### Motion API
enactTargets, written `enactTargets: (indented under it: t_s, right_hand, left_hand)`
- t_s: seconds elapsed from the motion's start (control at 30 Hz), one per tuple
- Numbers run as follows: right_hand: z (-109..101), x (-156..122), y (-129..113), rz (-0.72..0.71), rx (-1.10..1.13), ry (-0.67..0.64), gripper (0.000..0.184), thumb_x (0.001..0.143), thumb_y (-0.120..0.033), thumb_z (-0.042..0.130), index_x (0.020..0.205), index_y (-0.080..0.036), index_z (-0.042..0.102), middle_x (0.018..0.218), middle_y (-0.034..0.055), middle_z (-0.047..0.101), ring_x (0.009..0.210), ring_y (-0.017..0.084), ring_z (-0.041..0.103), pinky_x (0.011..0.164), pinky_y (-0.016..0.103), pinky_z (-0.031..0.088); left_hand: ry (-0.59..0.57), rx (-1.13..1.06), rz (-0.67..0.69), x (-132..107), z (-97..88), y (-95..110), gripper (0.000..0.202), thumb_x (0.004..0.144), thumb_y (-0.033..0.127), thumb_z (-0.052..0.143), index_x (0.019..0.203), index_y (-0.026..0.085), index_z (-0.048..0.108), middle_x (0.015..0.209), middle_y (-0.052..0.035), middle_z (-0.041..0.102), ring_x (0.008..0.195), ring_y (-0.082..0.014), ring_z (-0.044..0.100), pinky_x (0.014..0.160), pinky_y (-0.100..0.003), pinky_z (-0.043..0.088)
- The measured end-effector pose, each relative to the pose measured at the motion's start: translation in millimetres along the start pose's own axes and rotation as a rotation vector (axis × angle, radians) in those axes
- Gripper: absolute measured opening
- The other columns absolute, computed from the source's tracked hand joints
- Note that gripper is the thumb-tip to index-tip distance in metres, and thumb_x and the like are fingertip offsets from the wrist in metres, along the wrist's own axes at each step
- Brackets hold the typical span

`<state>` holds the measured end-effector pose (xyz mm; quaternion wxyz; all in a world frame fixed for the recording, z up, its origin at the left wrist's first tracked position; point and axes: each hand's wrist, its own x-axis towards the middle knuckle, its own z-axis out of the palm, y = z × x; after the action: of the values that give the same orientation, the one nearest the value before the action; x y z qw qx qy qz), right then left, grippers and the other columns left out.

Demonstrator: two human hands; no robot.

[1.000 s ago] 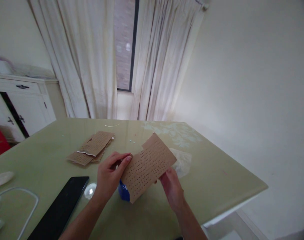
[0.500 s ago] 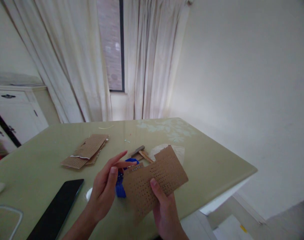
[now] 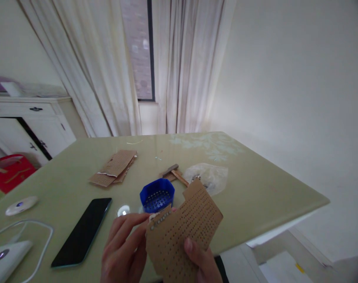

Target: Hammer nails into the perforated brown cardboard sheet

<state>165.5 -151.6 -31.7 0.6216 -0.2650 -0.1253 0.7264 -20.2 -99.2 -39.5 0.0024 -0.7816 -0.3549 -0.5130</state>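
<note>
A brown cardboard sheet (image 3: 181,232), pierced with rows of small holes, is tilted up in front of me. My right hand (image 3: 204,261) grips its lower right side, thumb across the front face. My left hand (image 3: 124,245) is closed at the sheet's left edge, its fingertips partly hidden behind the cardboard. Beside these fingers, a row of small round greyish pieces (image 3: 160,219) sits along the upper left edge. Just beyond the sheet stands a blue octagonal basket (image 3: 157,196) with holes in its bottom.
A hammer (image 3: 176,173) and a clear plastic bag (image 3: 217,177) lie behind the sheet. Stacked cardboard pieces (image 3: 117,167) rest farther left. Nearer are a black phone (image 3: 83,232), a white cable (image 3: 48,243) and a white device (image 3: 11,255). The table's right edge (image 3: 285,230) slants away.
My left hand has moved down from beside the blue basket to the cardboard's left edge, uncovering the basket. The view has swung slightly left; my right hand keeps its hold.
</note>
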Motion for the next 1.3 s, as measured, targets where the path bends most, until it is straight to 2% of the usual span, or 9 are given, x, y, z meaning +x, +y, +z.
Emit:
enactTargets:
  t_s: [0.27, 0.47, 0.57, 0.67, 0.83, 1.03, 1.17, 1.3]
  right_hand:
    - [-6.8, -11.2, -6.3, 0.008, -0.118, 0.036, 0.081, 0.064, -0.044, 0.102, 0.136, -0.022, 0.071, 0.111, 0.0146, 0.084, 0.117, 0.043, 0.076, 0.099, 0.062, 0.059]
    - [-11.2, -12.0, -8.4, 0.039, -0.138, 0.056, 0.081, 0.063, -0.042, 0.103, 0.135, -0.022, 0.073, 0.108, 0.0132, 0.085, 0.117, 0.044, 0.076, 0.100, 0.064, 0.059]
    - [-11.3, -12.7, -8.3, 0.043, -0.144, 0.049, 0.076, 0.062, -0.040, 0.103, 0.131, -0.022, 0.075, 0.107, 0.0135, 0.085, 0.119, 0.045, 0.075, 0.101, 0.064, 0.058]
    - [-11.4, -13.6, -8.5, 0.033, -0.165, 0.087, 0.082, 0.059, -0.041, 0.105, 0.132, -0.022, 0.075, 0.107, 0.0134, 0.085, 0.119, 0.045, 0.075, 0.104, 0.066, 0.056]
    - [-13.9, -13.4, -10.8, -0.015, -0.242, 0.150, 0.094, 0.055, -0.046, 0.107, 0.138, -0.022, 0.071, 0.106, 0.0133, 0.086, 0.114, 0.044, 0.077, 0.107, 0.066, 0.053]
    - [-18.4, -15.5, -7.3, -0.038, -0.287, 0.132, 0.085, 0.060, -0.046, 0.106, 0.135, -0.020, 0.075, 0.105, 0.0132, 0.086, 0.114, 0.043, 0.077, 0.107, 0.063, 0.055]
    - [-20.0, -16.0, -2.6, -0.059, -0.329, 0.209, 0.077, 0.061, -0.047, 0.105, 0.128, -0.019, 0.079, 0.106, 0.0147, 0.086, 0.110, 0.044, 0.079, 0.104, 0.063, 0.058]
    - [-25.6, -19.5, -4.8, -0.110, -0.362, 0.315, 0.074, 0.062, -0.045, 0.105, 0.126, -0.019, 0.080, 0.104, 0.0144, 0.087, 0.107, 0.045, 0.080, 0.099, 0.063, 0.062]
  left_hand:
    - [-0.027, -0.047, -0.021, -1.6, -6.1, 14.2, 0.034, 0.101, 0.008, 0.052, 0.121, 0.024, 0.075, 0.118, -0.0083, 0.075, 0.111, -0.0228, 0.065, 0.092, -0.034, 0.053]
    - [-0.061, -0.003, 0.115, 6.0, -13.8, 15.0, 0.029, 0.101, 0.007, 0.059, 0.123, 0.018, 0.074, 0.118, -0.0100, 0.078, 0.111, -0.0217, 0.066, 0.091, -0.031, 0.056]
    - [-0.018, 0.032, 0.161, 13.3, -15.9, 20.9, 0.025, 0.102, 0.007, 0.059, 0.119, 0.015, 0.076, 0.114, -0.0094, 0.080, 0.107, -0.0196, 0.068, 0.090, -0.028, 0.057]
    - [0.018, 0.038, 0.180, 18.9, -16.6, 25.7, 0.022, 0.104, 0.008, 0.059, 0.115, 0.015, 0.076, 0.111, -0.0083, 0.082, 0.103, -0.0181, 0.070, 0.086, -0.027, 0.058]
    - [-0.034, 0.050, 0.210, 23.0, -21.6, 23.9, 0.021, 0.106, 0.011, 0.060, 0.116, 0.017, 0.078, 0.112, -0.0078, 0.084, 0.102, -0.0185, 0.074, 0.082, -0.027, 0.062]
    - [-0.101, 0.120, 0.287, 10.2, -32.5, 18.1, 0.024, 0.101, 0.011, 0.069, 0.122, 0.015, 0.078, 0.116, -0.0090, 0.085, 0.112, -0.0225, 0.074, 0.086, -0.030, 0.065]
    - [-0.133, 0.094, 0.250, 4.5, -27.7, 17.2, 0.032, 0.099, 0.013, 0.070, 0.130, 0.019, 0.076, 0.119, -0.0088, 0.085, 0.111, -0.0250, 0.076, 0.085, -0.033, 0.066]
    - [-0.141, 0.051, 0.108, 7.2, -21.4, 15.8, 0.031, 0.104, 0.017, 0.059, 0.130, 0.024, 0.076, 0.118, -0.0085, 0.082, 0.105, -0.0214, 0.078, 0.087, -0.028, 0.065]
